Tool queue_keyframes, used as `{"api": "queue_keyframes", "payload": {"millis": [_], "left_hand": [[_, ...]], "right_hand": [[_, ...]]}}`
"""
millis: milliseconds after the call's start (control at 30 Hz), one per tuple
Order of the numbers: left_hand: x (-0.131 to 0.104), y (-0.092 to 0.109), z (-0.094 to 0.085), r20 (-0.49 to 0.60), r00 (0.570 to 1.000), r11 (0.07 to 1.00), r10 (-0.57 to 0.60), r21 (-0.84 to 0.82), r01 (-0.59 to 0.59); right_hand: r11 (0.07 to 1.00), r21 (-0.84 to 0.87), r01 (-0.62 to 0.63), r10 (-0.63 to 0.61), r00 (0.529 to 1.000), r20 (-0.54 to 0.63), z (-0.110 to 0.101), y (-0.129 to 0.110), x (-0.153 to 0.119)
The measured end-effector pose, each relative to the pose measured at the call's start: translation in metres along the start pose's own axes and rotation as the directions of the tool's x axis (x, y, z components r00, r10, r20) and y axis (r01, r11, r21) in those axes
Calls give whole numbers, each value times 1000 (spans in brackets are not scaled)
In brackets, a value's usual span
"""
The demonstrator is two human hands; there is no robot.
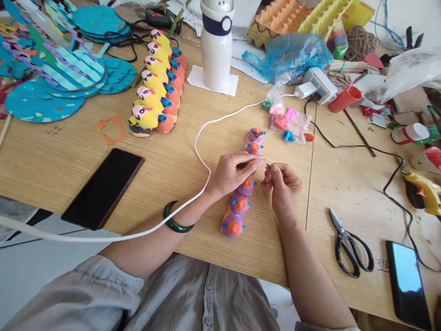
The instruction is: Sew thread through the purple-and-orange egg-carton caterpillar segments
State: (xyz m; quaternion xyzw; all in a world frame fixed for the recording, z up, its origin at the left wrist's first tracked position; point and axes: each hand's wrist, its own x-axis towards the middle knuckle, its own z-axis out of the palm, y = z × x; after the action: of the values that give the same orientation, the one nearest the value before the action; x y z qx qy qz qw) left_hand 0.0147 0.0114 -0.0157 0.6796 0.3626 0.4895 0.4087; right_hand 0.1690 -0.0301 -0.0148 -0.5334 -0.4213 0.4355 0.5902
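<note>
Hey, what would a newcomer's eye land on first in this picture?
Probably the yellow figures, lined up left of the white bottle. Next, perhaps, the purple-and-orange row in the middle, with the left hand over it and the right hand beside it. The blue discs at upper left stand out too.

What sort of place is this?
Probably a craft workspace: I can see egg cartons, scissors and a row of little purple-and-orange figures.

A grey buttoned garment (193,294) with a gathered sleeve (99,280) is worn with a dark-green bangle (176,226).
</note>
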Motion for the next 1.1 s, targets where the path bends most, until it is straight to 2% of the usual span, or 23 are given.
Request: {"api": "queue_keyframes", "payload": {"millis": [167,433,700,933,1100], "left_hand": [[0,0,0,24,999,1000,27,-7,-27],[0,-1,-1,7,999,999,39,-20,-39],[0,2,2,-28,996,996,-80,-40,79],[1,2,2,-28,994,994,-107,-43,105],[0,4,2,-21,996,996,-83,-22,83]], "right_hand": [[999,-41,-7,9,999,52,0,-2,-1],[997,45,-64,60,995,80,1,0,-1],[998,43,-36,33,997,65,-2,2,3],[992,71,-102,96,992,84,-3,7,5],[986,109,-123,113,989,95,-2,8,5]]}}
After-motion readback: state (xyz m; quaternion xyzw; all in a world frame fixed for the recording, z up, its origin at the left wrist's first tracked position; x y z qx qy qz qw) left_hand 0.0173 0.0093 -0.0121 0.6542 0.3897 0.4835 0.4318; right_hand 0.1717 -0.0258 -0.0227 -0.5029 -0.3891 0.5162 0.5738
